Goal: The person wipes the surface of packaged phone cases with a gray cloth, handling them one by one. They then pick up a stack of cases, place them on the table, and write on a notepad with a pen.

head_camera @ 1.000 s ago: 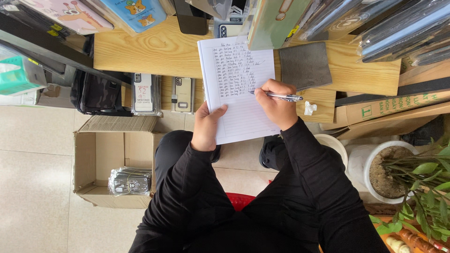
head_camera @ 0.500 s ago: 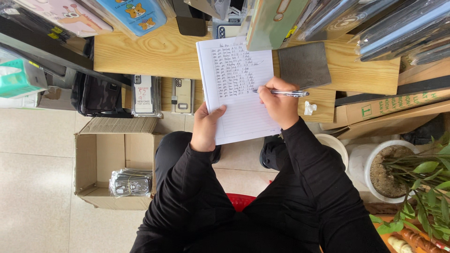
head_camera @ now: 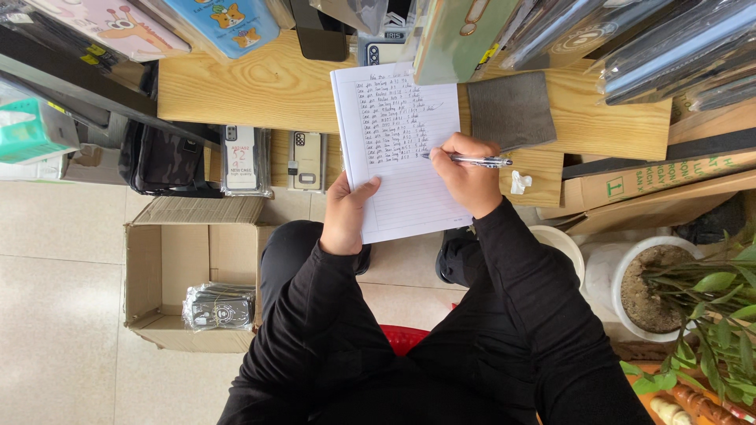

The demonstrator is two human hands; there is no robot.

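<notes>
Both our hands are busy with one notebook (head_camera: 398, 149), which lies half on the wooden counter (head_camera: 260, 86) and half out over our lap. Our left hand (head_camera: 346, 212) is closed on the lower left corner of the notebook, thumb on top of the page, and it supports the part that hangs free of the counter edge. Our right hand (head_camera: 466, 177) is closed around one pen (head_camera: 472, 160) and rests on the right edge of the page.

The relation that matters is this: the notebook's long axis runs away from us, from our lap toward the back of the counter, and the written lines go across it. The pen lies nearly across this axis, with its tip pointing left onto the page, near the last written lines. The lower half of the page is still without writing and it lies between our two hands. The right hand is nearer to the writing; the left hand is nearer to the free corner.

We count one notebook, one pen, one grey cloth (head_camera: 512, 110) just right of the notebook, two phone cases (head_camera: 272, 160) hanging below the counter, one cardboard box (head_camera: 193, 275) on the floor and one white plant pot (head_camera: 654, 283) at our right.
</notes>
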